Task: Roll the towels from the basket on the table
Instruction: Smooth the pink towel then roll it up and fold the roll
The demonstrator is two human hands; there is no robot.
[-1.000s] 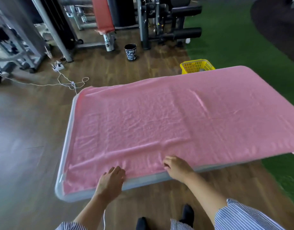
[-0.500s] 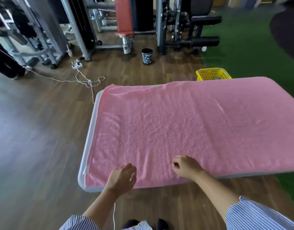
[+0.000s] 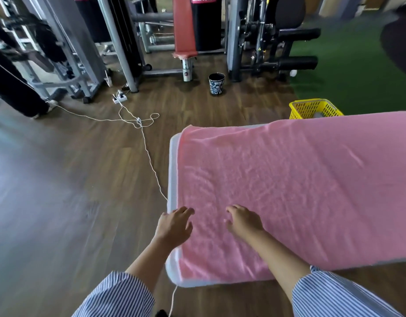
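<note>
Reaching over the table's (image 3: 172,170) left end, the person has both hands above the pink towel (image 3: 295,186), which lies spread flat and covers nearly the whole tabletop, leaving only a pale strip of rim bare at the left and near edges. The left hand (image 3: 174,226) sits at the towel's left border, fingers extended and slightly parted; the right hand (image 3: 244,221) is just beside it, further in on the cloth, fingers loosely bent and holding nothing. Whether either palm actually presses the fabric cannot be told: the frame is blurred.

Judgement: flat spread comes first so the roll stays even; hands placed at the short end suggest the roll would start there. No fold or roll is formed yet.

The yellow basket (image 3: 311,108) stands on the floor behind the table's far edge, its contents mostly hidden. A white cable (image 3: 149,156) trails across the wood floor just beside the table.
</note>
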